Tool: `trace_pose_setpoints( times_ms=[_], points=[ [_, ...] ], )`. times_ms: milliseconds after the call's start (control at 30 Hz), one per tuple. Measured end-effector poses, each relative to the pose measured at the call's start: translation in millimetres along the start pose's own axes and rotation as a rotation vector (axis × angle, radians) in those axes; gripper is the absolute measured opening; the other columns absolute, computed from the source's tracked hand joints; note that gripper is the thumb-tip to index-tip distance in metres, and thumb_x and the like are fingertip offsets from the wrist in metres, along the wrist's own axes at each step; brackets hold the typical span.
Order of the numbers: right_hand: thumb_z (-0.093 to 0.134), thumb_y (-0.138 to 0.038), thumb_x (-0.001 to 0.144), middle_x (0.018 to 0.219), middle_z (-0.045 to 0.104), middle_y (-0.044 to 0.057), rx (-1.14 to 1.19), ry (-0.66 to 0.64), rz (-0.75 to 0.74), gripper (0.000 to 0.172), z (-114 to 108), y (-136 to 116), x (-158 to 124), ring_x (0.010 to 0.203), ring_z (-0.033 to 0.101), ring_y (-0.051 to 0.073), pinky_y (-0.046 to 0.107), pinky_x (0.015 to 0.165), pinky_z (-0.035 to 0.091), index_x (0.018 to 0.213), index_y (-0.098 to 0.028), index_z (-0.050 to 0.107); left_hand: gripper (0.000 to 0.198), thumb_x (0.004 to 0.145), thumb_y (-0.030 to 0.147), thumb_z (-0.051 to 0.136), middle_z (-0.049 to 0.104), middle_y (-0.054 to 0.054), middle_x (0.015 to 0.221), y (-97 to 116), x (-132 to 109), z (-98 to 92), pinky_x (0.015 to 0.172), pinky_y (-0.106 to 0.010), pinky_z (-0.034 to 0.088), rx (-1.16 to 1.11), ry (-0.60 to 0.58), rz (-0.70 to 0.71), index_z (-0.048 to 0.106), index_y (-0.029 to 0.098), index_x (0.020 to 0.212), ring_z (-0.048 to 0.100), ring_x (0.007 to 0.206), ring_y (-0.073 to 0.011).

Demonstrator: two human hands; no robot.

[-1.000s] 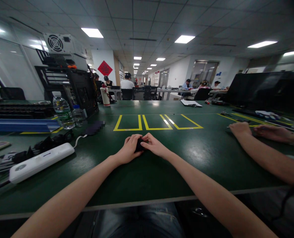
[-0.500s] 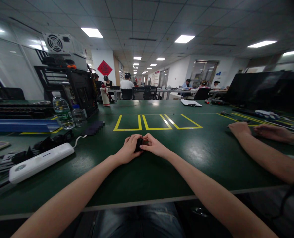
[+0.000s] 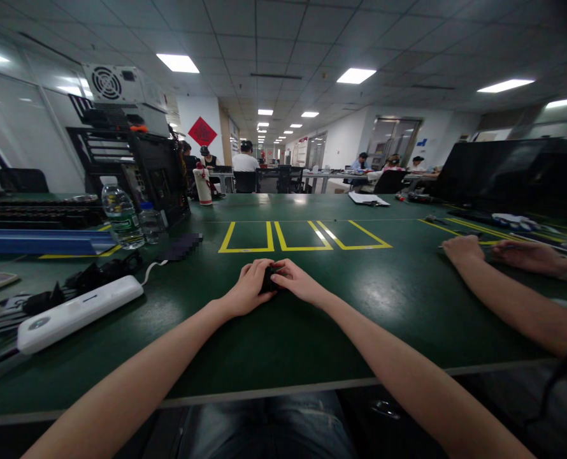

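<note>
Near the middle of the frame, on the green surface (image 3: 274,344), my left hand (image 3: 248,290) and my right hand (image 3: 297,284) meet, both curled onto one small black object (image 3: 267,278) pinched between their fingers; what it is I cannot tell. Just above them lie three yellow taped boxes (image 3: 302,236). At the left sit one white power strip (image 3: 78,312) and two water bottles (image 3: 121,217). At the right edge, another person's two hands (image 3: 494,252) rest on the surface, well apart from mine
</note>
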State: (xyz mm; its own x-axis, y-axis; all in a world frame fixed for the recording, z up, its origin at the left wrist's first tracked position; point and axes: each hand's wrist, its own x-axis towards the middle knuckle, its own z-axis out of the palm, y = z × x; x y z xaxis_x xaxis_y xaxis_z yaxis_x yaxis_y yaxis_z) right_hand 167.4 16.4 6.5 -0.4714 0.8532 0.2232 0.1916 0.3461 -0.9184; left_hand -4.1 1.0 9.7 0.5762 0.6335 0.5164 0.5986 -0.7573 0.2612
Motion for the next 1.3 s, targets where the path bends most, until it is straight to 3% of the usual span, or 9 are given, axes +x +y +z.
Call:
trace_pose_setpoints(
  times_ms=[300, 567, 800, 1100, 1300],
  points=[
    [0.06, -0.029, 0.067, 0.091, 0.049, 0.001, 0.025, -0.047, -0.078, 0.028, -1.8, -7.8, -3.1, 0.091, 0.049, 0.015, 0.035, 0.079, 0.044, 0.089, -0.019, 0.044, 0.055, 0.071, 0.025, 0.056, 0.038, -0.009, 0.117, -1.6, 0.2, 0.8, 0.096, -0.046, 0.024, -0.004, -0.001, -0.005, 0.027, 0.021, 0.117, 0.036, 0.112, -0.0235],
    [0.05, -0.04, 0.074, 0.091, 0.05, 0.002, -0.044, 0.001, -0.034, 0.026, -1.6, -8.2, -4.5, 0.09, 0.05, 0.017, 0.037, 0.077, 0.043, 0.091, -0.021, 0.045, 0.056, 0.071, 0.025, 0.056, 0.038, -0.009, 0.118, -1.3, -0.5, 1.2, 0.096, -0.046, 0.024, 0.003, 0.009, 0.002, 0.026, 0.022, 0.118, 0.036, 0.112, -0.0234],
    [0.053, -0.038, 0.072, 0.099, 0.05, 0.005, -0.008, 0.0, 0.019, 0.036, -1.2, -2.5, -1.6, 0.092, 0.05, 0.017, 0.038, 0.08, 0.042, 0.101, -0.019, 0.043, 0.055, 0.071, 0.026, 0.056, 0.037, -0.009, 0.118, -2.7, -0.2, 1.8, 0.095, -0.045, 0.025, 0.011, -0.005, 0.0, 0.026, 0.02, 0.118, 0.035, 0.112, -0.0235],
    [0.061, -0.03, 0.067, 0.092, 0.049, 0.001, 0.049, -0.063, -0.046, 0.032, -1.7, -6.5, -3.1, 0.089, 0.051, 0.015, 0.035, 0.079, 0.044, 0.091, -0.02, 0.042, 0.056, 0.07, 0.025, 0.057, 0.039, -0.009, 0.117, -4.5, 0.5, 3.6, 0.095, -0.046, 0.025, 0.006, 0.005, 0.002, 0.026, 0.021, 0.117, 0.037, 0.11, -0.0235],
    [0.048, -0.039, 0.075, 0.093, 0.049, 0.002, -0.049, -0.003, -0.041, 0.024, -1.5, -10.8, -5.2, 0.092, 0.049, 0.017, 0.036, 0.077, 0.043, 0.091, -0.021, 0.045, 0.057, 0.071, 0.026, 0.057, 0.038, -0.008, 0.118, -3.0, 0.1, 1.6, 0.095, -0.046, 0.025, 0.004, 0.004, 0.002, 0.026, 0.022, 0.118, 0.037, 0.111, -0.0238]
  ],
)
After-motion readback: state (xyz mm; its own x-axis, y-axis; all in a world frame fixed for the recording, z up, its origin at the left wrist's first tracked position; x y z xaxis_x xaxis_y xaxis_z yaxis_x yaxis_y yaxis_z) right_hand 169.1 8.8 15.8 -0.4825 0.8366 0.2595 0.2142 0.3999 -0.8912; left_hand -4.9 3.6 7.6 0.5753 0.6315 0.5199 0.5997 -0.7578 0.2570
